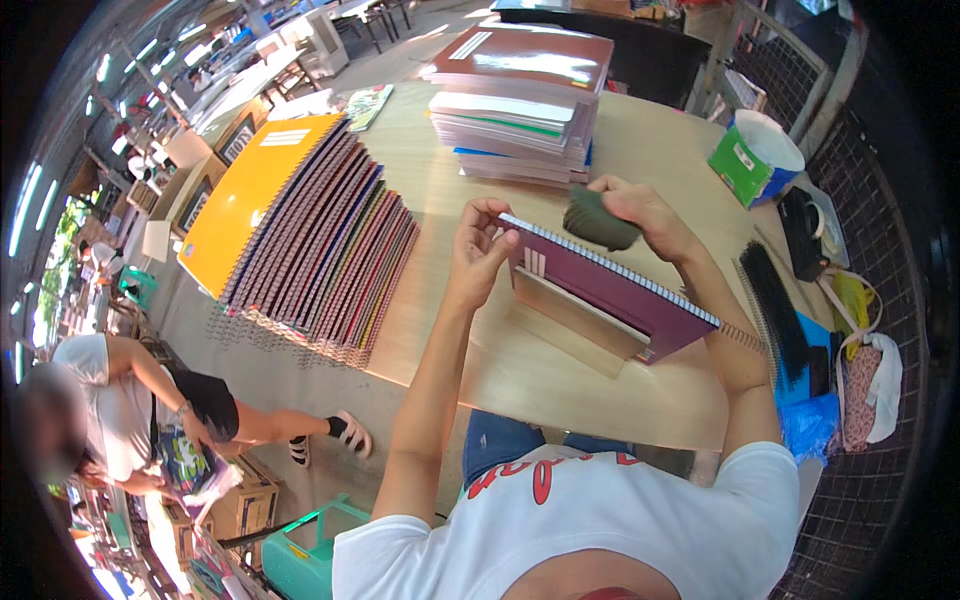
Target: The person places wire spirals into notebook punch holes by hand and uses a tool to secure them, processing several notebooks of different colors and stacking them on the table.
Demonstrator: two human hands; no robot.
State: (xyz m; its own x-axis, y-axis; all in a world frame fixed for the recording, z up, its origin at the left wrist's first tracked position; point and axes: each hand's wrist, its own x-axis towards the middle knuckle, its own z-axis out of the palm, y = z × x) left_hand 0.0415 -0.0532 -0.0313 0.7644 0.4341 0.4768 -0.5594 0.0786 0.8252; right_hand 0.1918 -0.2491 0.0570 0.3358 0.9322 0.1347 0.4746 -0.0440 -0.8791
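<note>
A purple notebook (610, 285) stands tilted on its long edge in front of me, its punched spine upward. A wire coil (742, 342) runs along the spine and sticks out past the right end. My left hand (482, 245) pinches the notebook's upper left corner between thumb and fingers. In my right hand (645, 212) is a dark green, ridged pad (600, 220), held just above and behind the spine; whether it touches the coil I cannot tell. A light wooden support (575, 312) sits against the notebook's near side.
Coil-bound notebooks (265, 190) with a yellow one on top are stacked at the left table edge. Unbound covers and pages (520, 95) form a pile at the back. To the right are a green and blue container (755, 155) and loose black coils (770, 310). Another person (120, 400) is at left.
</note>
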